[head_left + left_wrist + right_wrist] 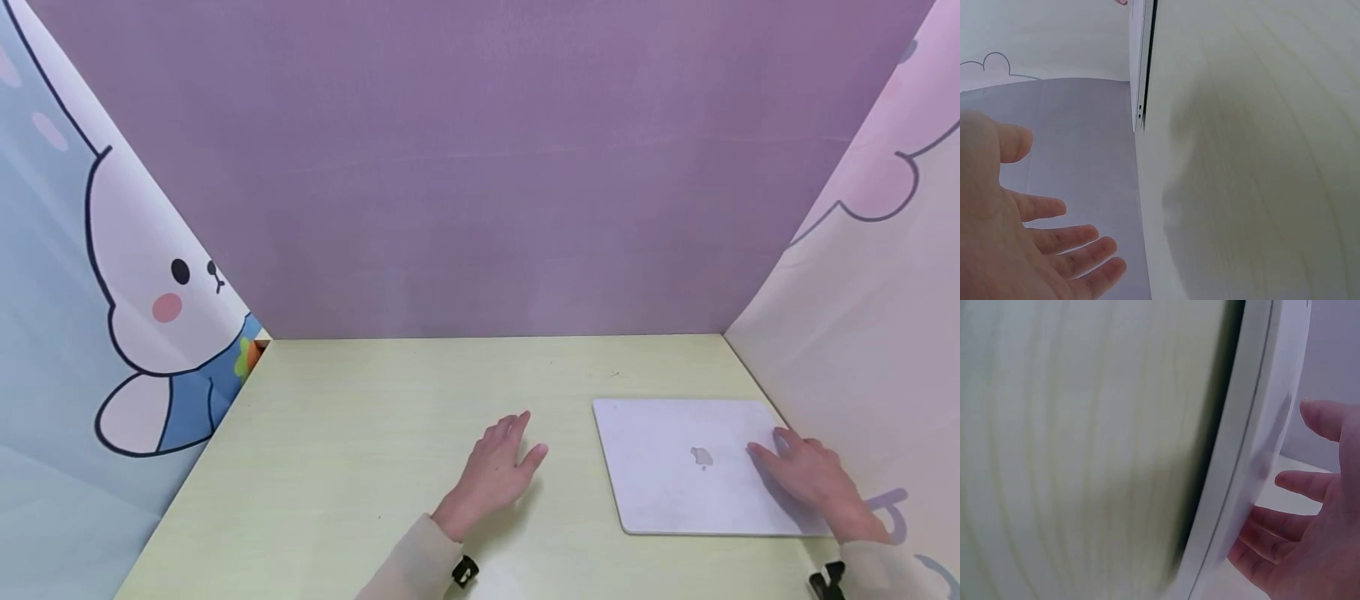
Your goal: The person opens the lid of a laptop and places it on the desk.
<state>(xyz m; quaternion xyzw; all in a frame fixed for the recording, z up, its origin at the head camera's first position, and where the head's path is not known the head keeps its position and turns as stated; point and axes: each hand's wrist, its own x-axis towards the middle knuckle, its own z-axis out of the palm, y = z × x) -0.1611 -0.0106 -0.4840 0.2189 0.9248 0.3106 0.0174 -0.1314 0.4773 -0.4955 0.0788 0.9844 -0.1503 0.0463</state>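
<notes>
A closed silver laptop (675, 492) with an apple logo lies flat at the right side of the table. Over its right edge is my right hand (810, 475), thumb apart from the other fingers. The right wrist view shows the laptop's side edge (1235, 450) close to that hand (1310, 519), with some fingertips at the edge; firm contact is hard to tell. My left hand (491, 467) hovers above the table left of the laptop, fingers extended and holding nothing. In the left wrist view, the left hand (1029, 231) is apart from the laptop (1141, 69).
The pale wood-grain table (337, 450) runs back to a purple panel (495, 167). A blue cloth with a cartoon rabbit (165, 275) borders the left side. A pale printed cloth (885, 317) stands along the right edge, close to the laptop.
</notes>
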